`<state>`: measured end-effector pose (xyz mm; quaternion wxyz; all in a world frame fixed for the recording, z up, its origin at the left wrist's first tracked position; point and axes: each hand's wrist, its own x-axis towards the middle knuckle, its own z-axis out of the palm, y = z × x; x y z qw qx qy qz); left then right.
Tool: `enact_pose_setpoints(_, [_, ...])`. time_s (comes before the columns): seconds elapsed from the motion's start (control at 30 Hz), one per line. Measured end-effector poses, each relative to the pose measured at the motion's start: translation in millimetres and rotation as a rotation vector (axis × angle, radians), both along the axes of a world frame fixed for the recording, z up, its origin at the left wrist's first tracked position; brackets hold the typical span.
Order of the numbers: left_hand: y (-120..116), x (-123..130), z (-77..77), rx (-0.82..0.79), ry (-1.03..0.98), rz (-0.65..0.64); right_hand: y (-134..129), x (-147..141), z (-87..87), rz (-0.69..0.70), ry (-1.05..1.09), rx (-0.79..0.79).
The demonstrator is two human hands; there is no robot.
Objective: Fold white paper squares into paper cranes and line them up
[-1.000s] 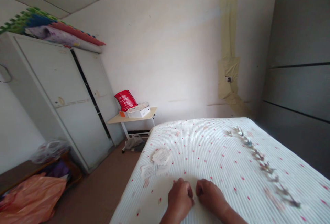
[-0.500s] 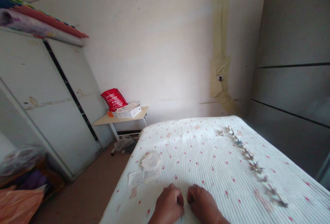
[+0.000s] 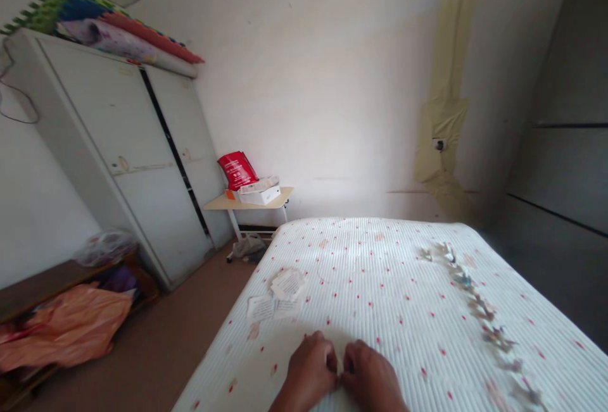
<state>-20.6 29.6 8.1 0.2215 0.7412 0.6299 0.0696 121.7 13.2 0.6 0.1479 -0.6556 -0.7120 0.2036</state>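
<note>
My left hand (image 3: 311, 361) and my right hand (image 3: 370, 371) are side by side, low over the bed (image 3: 365, 279), their curled fingertips almost meeting. Both are closed in a pinch; whatever lies between the fingers is hidden behind them. Ahead and to the left of them is a small pile of printed paper pieces (image 3: 287, 284), a few spread toward the near side. Along the right part of the bed runs a row of several small folded paper figures (image 3: 496, 336), blurred in detail.
Beyond the bed's far left corner, a small table (image 3: 216, 202) bears a red bag (image 3: 236, 169) and a white box (image 3: 261, 194). A wardrobe (image 3: 137, 146) topped with rolled mats (image 3: 137, 45) stands left. An orange sheet (image 3: 66, 326) hangs over a low bench (image 3: 42, 279).
The view has turned to the left, so more of the wardrobe and bench shows. My hands have drawn slightly closer together and remain closed.
</note>
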Motion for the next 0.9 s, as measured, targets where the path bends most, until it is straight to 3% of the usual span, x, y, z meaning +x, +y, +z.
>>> enact_pose_setpoints(0.27, [-1.8, 3.6, 7.2, -0.044, 0.005, 0.049, -1.9, 0.9, 1.7, 0.038, -0.027, -0.006])
enact_pose_setpoints(0.6, [4.4, 6.1, 17.4, -0.087, 0.054, -0.007, -0.5, 3.8, -2.0, 0.011, 0.009, -0.006])
enact_pose_setpoints(0.9, [10.6, -1.5, 10.8, -0.104, 0.049, -0.091, -0.6, 5.6, -1.5, -0.013, 0.073, -0.036])
